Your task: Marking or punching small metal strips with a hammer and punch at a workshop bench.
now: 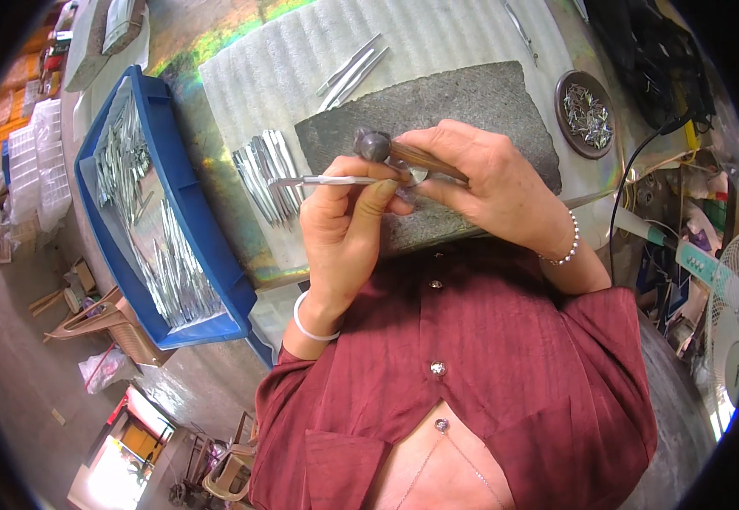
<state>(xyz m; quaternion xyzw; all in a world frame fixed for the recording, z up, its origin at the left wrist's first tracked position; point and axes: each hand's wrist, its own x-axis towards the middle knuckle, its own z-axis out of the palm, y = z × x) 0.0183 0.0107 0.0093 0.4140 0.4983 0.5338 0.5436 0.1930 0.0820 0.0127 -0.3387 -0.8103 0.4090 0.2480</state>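
Observation:
My left hand (344, 225) is closed, pinching a slim silver metal piece (325, 180) between thumb and fingers. Its thin end points left, and its other end lies among my fingertips. My right hand (492, 174) grips the wooden handle of a small hammer (375, 145), whose dark rounded head sits just above my left fingers. A small shiny bit (417, 177) shows between the two hands; I cannot tell if it belongs to the metal piece. Beneath both hands lies a dark grey stone slab (505, 102). A row of similar silver pieces (267, 174) rests left of the slab.
At left stands a blue tray (189, 183) heaped with silver pieces. More slim pieces (352, 72) lie beyond the slab on white foam sheeting (437, 38). A round dish (586, 115) of small shiny parts is at right, near a black cable (620, 195) and a fan (730, 340).

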